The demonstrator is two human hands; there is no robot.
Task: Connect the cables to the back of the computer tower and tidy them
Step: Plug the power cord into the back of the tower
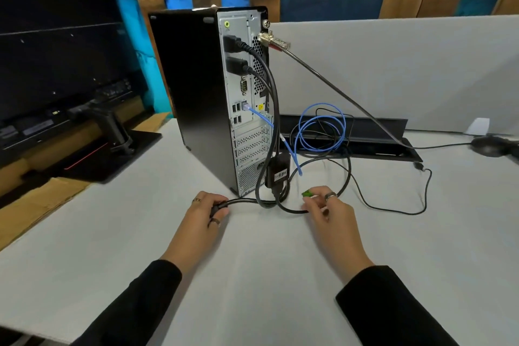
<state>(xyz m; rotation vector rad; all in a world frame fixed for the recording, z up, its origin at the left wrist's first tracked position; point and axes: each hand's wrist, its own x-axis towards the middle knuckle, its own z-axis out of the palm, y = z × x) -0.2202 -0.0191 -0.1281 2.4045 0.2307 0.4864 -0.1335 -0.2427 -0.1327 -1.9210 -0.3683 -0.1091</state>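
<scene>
1. Left hand (209, 212) grip: fingers curled round a thick black cable (241, 201) low on the white surface (252, 275), just in front of the tower's rear corner; rings on two fingers.
2. Right hand (327, 209) grip: fingertips pinch a small green item (307, 193), tie or clip, cannot tell which; hand sits by the loop of the same black cable bundle, ring on one finger.
3. Both arms in black sleeves (134, 303).
4. Computer tower (193, 87) stands upright on the surface, back panel turned toward the camera.
5. Two black plugs (234, 55) seated in the upper ports, their cables drooping down the panel to the surface.
6. Blue network cable (259, 115) plugged mid-panel, running down and right, with its slack coiled (320, 129) behind, over a black cable tray (379, 132).
7. Black adapter box (278, 171) with a barcode label hangs by the panel's lower edge, among the black cables.
8. Metal security lock (273, 39) on the tower's top right edge, its steel cable (351, 101) stretching down right to the tray.
9. Thin black cable (398, 211) loops loose on the surface, right of the hands.
10. Monitor (61, 59) on a stand at left, on cardboard (36, 199); grey divider panel (407, 64) behind.
</scene>
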